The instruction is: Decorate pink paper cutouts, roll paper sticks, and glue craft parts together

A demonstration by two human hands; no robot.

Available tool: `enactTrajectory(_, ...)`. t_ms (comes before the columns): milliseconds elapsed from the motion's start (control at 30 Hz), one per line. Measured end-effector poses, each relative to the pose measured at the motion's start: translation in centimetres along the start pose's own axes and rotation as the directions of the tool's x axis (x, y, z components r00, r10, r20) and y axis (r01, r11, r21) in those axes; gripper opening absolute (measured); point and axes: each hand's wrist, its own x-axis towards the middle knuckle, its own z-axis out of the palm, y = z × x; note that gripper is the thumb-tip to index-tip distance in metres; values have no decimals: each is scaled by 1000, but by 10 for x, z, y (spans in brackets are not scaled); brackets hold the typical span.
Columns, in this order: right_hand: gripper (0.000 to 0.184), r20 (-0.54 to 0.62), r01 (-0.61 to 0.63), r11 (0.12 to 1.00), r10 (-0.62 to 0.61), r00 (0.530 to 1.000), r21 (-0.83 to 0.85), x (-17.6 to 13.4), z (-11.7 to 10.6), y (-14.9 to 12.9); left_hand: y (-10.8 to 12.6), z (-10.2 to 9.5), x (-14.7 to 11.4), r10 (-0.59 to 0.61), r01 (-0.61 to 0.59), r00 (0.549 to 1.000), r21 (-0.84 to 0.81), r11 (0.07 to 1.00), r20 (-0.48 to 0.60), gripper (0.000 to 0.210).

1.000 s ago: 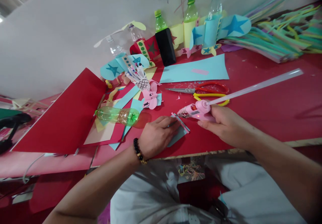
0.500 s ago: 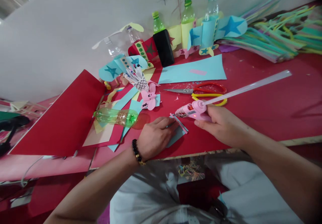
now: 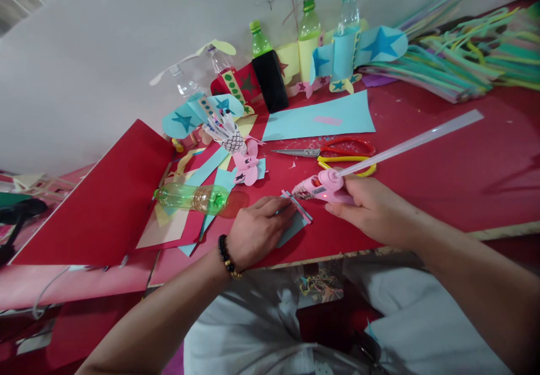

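My right hand is closed around the handle of a pink hot glue gun. A long translucent glue stick juts from its back end toward the upper right. The nozzle is at the upper end of a thin pink and blue strip. That strip lies along the edge of a small piece of blue paper. With bent fingers, my left hand holds the blue paper down against the table; its fingertips are partly hidden near the nozzle.
Scissors lie just beyond the glue gun. A green bottle rests on paper pieces at left, near a pink paper shape and a cup of markers. Decorated bottles, a black phone and colored sticks line the back.
The whole view has shifted slightly left. The glue gun's nozzle has moved very slightly relative to the strip. Both hands keep their holds.
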Motion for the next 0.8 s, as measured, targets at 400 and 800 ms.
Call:
enactTrajectory(400, 15, 41, -4, 993, 8, 999, -119, -5, -8, 1, -1, 3, 0, -8, 8, 1000, -26, 1000, -11, 32)
enactTrajectory(800, 9, 102, 8, 995, 2, 995, -100, -14, -17, 3, -1, 1, -1, -18, 16, 1000, -70, 997, -18, 31)
